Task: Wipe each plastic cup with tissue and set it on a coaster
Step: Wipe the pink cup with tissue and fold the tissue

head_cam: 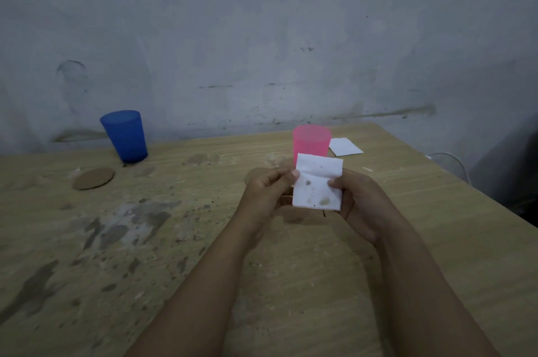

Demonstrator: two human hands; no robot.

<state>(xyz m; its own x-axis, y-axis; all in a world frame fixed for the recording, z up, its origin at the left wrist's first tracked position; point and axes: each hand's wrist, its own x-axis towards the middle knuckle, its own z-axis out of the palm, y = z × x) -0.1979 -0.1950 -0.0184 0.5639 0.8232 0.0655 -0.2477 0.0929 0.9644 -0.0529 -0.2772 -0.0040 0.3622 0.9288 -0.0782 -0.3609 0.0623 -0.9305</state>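
1. Scuffed grey wall behind; wooden table point(378, 240) in front, heavily stained on the left half.
2. A folded white tissue point(317, 184), spotted with brown marks, is held above the table between both hands. It is pinched at its left edge by the left hand point(266, 190) and at its right edge by the right hand point(356, 196); thumbs lie on the near face.
3. Key relation: the pink plastic cup point(311, 142) stands upright directly beyond the tissue, partly hidden by it. Both hands are about equally near; the right is judged marginally better placed. Whether a coaster sits under it cannot be told.
4. The blue plastic cup point(125, 136) stands upright far left by the wall, well apart from both hands, the left hand being nearer. A round cork coaster point(93, 178) lies just in front of it, bare.
5. Cup contents: nothing can be made out in either cup.
6. A second white tissue point(345, 147) lies flat just right of the pink cup.
7. Judged step: tissue being readied for wiping; pink cup is the likely next reach, straight ahead.
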